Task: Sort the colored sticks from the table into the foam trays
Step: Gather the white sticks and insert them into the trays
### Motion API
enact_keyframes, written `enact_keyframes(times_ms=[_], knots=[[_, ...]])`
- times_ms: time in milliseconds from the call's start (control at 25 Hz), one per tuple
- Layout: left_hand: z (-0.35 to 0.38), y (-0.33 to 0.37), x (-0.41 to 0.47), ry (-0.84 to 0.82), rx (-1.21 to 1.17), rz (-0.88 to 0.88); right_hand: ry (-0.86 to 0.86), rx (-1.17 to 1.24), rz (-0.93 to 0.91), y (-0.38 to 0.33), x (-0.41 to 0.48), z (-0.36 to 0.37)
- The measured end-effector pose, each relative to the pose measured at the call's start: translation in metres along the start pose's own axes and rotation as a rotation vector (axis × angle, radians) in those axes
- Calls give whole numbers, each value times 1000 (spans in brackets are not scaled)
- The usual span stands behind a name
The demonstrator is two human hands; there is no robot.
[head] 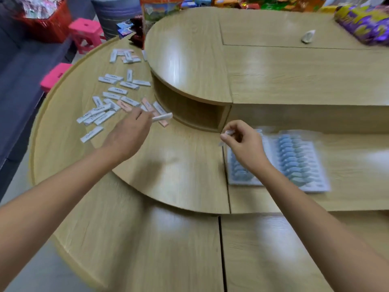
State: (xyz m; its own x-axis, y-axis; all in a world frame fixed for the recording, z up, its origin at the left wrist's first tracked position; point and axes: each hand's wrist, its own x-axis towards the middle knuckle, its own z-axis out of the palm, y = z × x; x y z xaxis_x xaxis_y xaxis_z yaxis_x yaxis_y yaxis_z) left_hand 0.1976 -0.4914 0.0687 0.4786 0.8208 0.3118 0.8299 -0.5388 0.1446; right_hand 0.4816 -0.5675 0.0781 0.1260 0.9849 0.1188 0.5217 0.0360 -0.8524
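Several pale blue sticks [114,90] and a few pink sticks [124,105] lie scattered on the left of the wooden table [179,175]. My left hand [130,131] hovers at the near edge of the pile and pinches a white stick [162,117] that points right. My right hand [245,142] is raised at the left end of two white foam trays [315,186] and pinches a small pale stick [228,132]. The trays hold rows of blue sticks [292,159]. My right forearm covers part of the left tray.
A raised wooden shelf [189,60] with an open cubby stands just behind both hands. Another cluster of sticks [125,55] lies farther back left. Pink stools [84,32] stand off the table's left edge. Snack packs [364,22] sit at the back right.
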Motion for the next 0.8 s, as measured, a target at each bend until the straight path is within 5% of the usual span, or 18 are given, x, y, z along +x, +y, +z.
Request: enact_keyframes(times_ms=[320, 520, 800], knots=[[-2, 176, 34, 44, -221, 90, 12, -56, -44, 59, -39, -146], [16, 258, 83, 6, -381, 100, 175, -171, -119, 92, -29, -222], [69, 334, 163, -188, -429, 125, 170, -245, -138, 150, 3, -244]])
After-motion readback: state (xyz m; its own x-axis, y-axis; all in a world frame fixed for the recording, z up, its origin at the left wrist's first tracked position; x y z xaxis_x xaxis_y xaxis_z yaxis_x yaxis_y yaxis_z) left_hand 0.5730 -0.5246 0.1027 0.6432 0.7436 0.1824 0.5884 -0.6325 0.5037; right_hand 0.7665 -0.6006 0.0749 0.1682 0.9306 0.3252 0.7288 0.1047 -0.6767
